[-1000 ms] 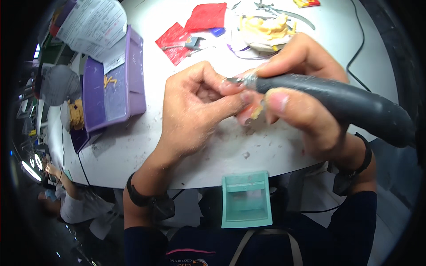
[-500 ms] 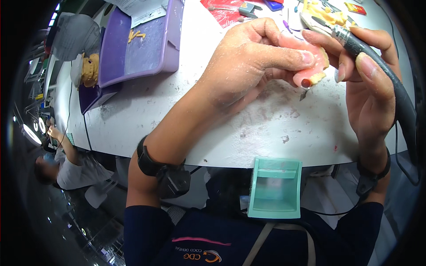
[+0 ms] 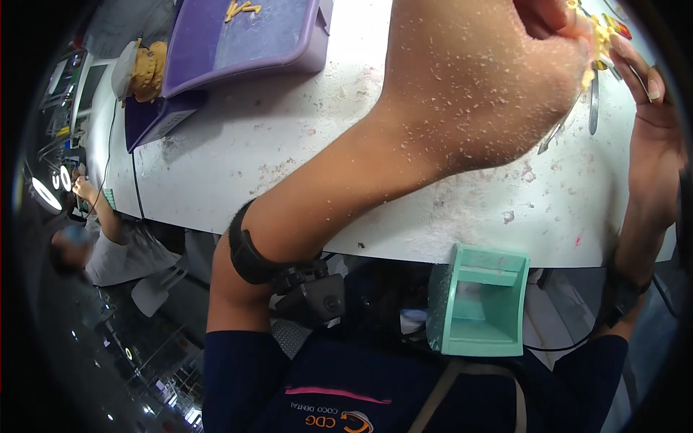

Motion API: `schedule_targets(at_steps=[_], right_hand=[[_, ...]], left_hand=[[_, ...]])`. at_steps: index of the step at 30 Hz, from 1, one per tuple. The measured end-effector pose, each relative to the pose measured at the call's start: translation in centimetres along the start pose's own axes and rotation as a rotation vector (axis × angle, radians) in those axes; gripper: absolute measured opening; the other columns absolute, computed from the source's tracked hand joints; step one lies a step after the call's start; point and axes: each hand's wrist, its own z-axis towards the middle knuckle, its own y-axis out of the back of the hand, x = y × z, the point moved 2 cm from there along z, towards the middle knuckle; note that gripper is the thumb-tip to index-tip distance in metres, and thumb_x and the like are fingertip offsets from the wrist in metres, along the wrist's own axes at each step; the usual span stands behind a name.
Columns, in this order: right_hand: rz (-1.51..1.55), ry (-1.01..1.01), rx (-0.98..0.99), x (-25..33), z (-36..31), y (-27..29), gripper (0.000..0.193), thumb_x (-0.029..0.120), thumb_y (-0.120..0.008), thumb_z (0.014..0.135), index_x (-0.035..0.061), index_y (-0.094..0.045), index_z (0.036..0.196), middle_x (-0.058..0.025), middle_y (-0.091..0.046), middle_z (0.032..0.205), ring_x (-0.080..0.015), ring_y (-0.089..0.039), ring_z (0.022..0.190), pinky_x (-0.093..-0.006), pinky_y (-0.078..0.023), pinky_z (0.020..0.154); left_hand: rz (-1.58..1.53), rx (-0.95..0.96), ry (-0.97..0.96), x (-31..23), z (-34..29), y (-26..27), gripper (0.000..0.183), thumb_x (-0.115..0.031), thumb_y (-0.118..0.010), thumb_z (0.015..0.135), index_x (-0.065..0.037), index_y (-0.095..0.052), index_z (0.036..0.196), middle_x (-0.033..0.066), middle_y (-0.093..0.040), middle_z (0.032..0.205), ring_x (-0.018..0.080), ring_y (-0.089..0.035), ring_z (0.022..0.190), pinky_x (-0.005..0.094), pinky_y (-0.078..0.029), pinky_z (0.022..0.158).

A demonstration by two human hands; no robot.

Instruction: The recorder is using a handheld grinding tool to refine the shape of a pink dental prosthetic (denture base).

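Note:
My left hand [image 3: 484, 94], speckled with pale dust, is raised large and close at the top of the view. Its fingers are closed on a pink denture base with a yellowish rim [image 3: 578, 27], of which only a sliver shows past the knuckles. At the right rim is my right hand [image 3: 642, 79], fingers partly bent beside a yellow dental model [image 3: 602, 37]. The dark edge cuts this hand off, so I cannot see whether the black handpiece is in it. Two slim metal tools, one a flat blade [image 3: 593, 108], lie on the table between the hands.
A purple tray [image 3: 249, 83] with several tan sticks stands at the upper left, beside a tan dental cast [image 3: 148, 71]. Pinkish-white dust covers the white table [image 3: 289, 166]. A green open box [image 3: 485, 303] sits at the front edge. Another person [image 3: 126, 249] works far left.
My left hand has come up much closer to the view with the denture base, now mostly hiding it. My right hand has shifted toward the right rim, and the handpiece is out of sight.

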Motion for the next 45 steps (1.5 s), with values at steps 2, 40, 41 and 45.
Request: schedule_targets(at_steps=[2, 40, 41, 45], right_hand=[[-0.078, -0.127, -0.11, 1.1, -1.2, 0.1, 0.038, 0.022, -0.033, 0.098, -0.007, -0.049, 0.119, -0.0134, -0.06, 0.09, -0.041, -0.06, 0.11, -0.0509, -0.044, 0.103], [-0.196, 0.006, 0.123, 3.5, -2.2, -4.7, 0.031, 0.016, -0.067, 0.076, -0.0015, -0.057, 0.1, -0.0323, -0.066, 0.104, -0.033, -0.072, 0.085, -0.0385, -0.058, 0.077], [-0.206, -0.025, 0.128, 3.4, -2.2, -4.6, 0.03, 0.017, -0.067, 0.076, -0.0014, -0.058, 0.098, -0.0295, -0.067, 0.101, -0.0349, -0.072, 0.088, -0.0396, -0.058, 0.079], [-0.014, -0.365, -0.007, 4.1, -2.5, -5.1, 0.025, 0.015, -0.064, 0.078, -0.0014, -0.059, 0.096, -0.0159, -0.062, 0.093, -0.0382, -0.064, 0.112, -0.0449, -0.05, 0.097]], left_hand=[[0.066, -0.021, -0.023, 0.1, -0.2, 0.2, 0.011, 0.0, -0.07, 0.084, -0.003, -0.059, 0.083, 0.0116, -0.067, 0.084, 0.0135, -0.066, 0.08, 0.0251, -0.053, 0.073], [0.083, 0.062, -0.019, 0.0, -1.2, -0.9, 0.021, 0.011, -0.068, 0.082, 0.0, -0.05, 0.079, 0.0208, -0.07, 0.09, 0.0204, -0.07, 0.08, 0.0319, -0.057, 0.069], [0.075, 0.04, 0.0, 0.0, -1.2, -1.1, 0.02, 0.011, -0.068, 0.082, 0.001, -0.051, 0.079, 0.0204, -0.07, 0.089, 0.0203, -0.07, 0.079, 0.0315, -0.057, 0.069], [0.023, 0.023, 0.113, -0.3, -1.3, -1.4, 0.02, 0.012, -0.067, 0.082, 0.001, -0.05, 0.078, 0.0195, -0.069, 0.085, 0.0199, -0.069, 0.075, 0.0307, -0.056, 0.067]])
